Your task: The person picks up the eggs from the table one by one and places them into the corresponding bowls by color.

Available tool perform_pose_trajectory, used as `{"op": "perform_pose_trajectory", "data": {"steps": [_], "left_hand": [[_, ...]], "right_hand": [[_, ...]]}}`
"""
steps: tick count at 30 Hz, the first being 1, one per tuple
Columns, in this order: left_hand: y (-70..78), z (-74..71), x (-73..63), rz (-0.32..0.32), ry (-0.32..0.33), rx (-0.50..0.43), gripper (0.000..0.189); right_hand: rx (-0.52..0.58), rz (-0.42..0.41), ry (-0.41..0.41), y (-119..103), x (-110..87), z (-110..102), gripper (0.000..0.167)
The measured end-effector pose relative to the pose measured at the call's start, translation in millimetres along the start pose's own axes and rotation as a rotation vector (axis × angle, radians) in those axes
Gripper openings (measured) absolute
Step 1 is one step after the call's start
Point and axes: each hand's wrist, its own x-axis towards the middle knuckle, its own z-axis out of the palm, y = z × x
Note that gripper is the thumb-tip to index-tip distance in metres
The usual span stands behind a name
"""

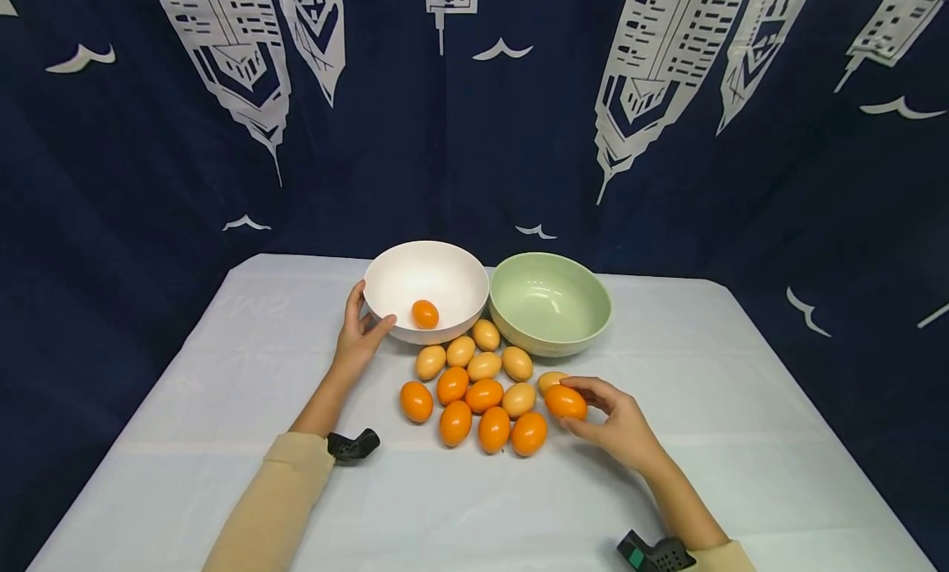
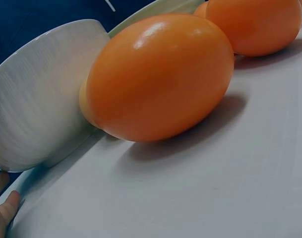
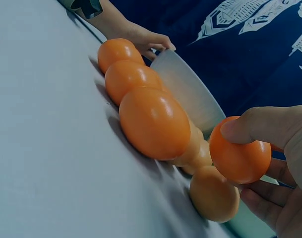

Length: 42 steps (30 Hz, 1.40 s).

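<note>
My right hand [image 1: 619, 428] pinches an orange egg [image 1: 566, 402] between thumb and fingers, at the right end of the group of eggs. In the right wrist view the thumb lies across this egg [image 3: 240, 153], and a tan egg [image 3: 214, 194] sits just below it. My left hand [image 1: 357, 341] holds the left side of a white bowl [image 1: 452, 279], thumb and fingers spread around its outer wall near the rim. Inside that bowl lies one orange egg [image 1: 425, 314]. Close to the left wrist camera, a large orange egg [image 2: 160, 77] covers part of the bowl's wall.
A light green bowl [image 1: 549, 296] stands right beside the white one. In front of both bowls, several tan eggs [image 1: 484, 366] and several orange eggs [image 1: 455, 424] lie close together on the white-covered table [image 1: 222, 473]. Behind hangs a dark blue curtain [image 1: 445, 143] with white building prints.
</note>
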Motion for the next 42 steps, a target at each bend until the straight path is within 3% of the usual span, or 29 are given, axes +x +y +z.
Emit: {"op": "perform_pose_trajectory", "data": {"steps": [8, 14, 32, 42], "left_hand": [[5.2, 0.6, -7.6, -0.027, -0.013, -0.018, 0.082], [-2.8, 1.8, -6.2, 0.003, 0.014, 0.002, 0.080], [-3.8, 0.0, -0.8, 0.033, 0.008, 0.029, 0.081], [-2.8, -0.9, 0.1, 0.014, 0.005, 0.026, 0.082]], "right_hand": [[0.001, -0.028, -0.024, -8, 9.4, 0, 0.046], [0.005, -0.013, -0.041, -12, 20.0, 2, 0.047], [0.071, -0.057, -0.053, -25, 54.0, 18, 0.046], [0.087, -0.042, -0.077, -37, 71.4, 24, 0.046]]}}
